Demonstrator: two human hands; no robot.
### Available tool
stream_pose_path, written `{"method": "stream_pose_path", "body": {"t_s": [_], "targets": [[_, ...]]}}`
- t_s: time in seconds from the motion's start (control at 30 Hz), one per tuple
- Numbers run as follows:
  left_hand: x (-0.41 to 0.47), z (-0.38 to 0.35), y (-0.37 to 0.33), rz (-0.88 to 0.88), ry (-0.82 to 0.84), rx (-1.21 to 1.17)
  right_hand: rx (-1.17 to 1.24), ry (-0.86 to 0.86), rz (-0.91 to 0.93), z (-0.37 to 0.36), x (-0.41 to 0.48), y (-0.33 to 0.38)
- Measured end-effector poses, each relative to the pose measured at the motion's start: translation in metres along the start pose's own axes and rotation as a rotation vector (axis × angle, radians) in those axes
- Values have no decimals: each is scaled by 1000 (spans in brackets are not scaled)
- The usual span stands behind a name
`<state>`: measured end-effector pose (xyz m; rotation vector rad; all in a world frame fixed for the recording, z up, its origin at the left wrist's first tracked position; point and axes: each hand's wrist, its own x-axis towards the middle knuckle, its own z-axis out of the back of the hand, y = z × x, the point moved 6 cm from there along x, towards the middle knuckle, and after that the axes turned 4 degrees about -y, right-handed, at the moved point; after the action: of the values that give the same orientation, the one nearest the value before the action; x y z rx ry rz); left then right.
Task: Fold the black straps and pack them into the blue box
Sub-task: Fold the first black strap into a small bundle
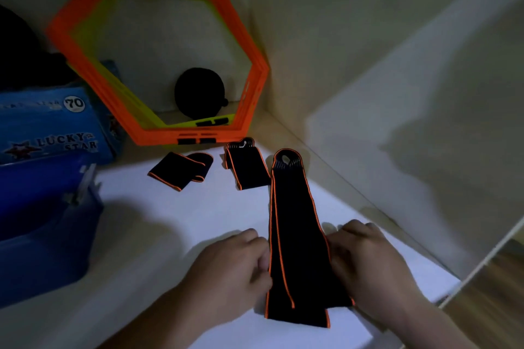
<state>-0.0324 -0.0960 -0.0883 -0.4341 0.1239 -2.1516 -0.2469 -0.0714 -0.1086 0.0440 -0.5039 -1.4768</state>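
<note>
A long black strap with orange edging is laid lengthwise on a white shelf surface, its looped end pointing away. It is held flat near its close end by both hands. The left hand is curled at the strap's left edge and the right hand at its right edge. The fingers are bent and appear to pinch the fabric, probably so that the doubled layers lie aligned for a fold. Two shorter folded straps are set aside just beyond, apart from the hands, likely awaiting packing. The blue box, an open plastic bin, stands at the left of the surface, its inside too dark to be read. A blue "Lucky Star" carton is seen behind it. Orange and yellow-green hexagonal rings are leaned against the cream back wall, and a round black object is seen through them. The space is dimly lit, and wooden flooring is glimpsed at lower right.
</note>
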Motion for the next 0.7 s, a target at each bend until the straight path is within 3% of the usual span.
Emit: {"method": "stream_pose_path", "body": {"t_s": [0.3, 0.43, 0.5, 0.7], "targets": [[-8, 5, 6, -23, -40, -86, 131, -10, -3, 17, -6, -7], [-18, 0, -16, -261, 213, -112, 275, 316, 272, 22, -28, 4], [-19, -8, -27, -317, 276, -73, 211, 407, 369, 15, -37, 9], [-19, -20, -26, -351, 142, -85, 134, 257, 474, 6, -39, 9]]}}
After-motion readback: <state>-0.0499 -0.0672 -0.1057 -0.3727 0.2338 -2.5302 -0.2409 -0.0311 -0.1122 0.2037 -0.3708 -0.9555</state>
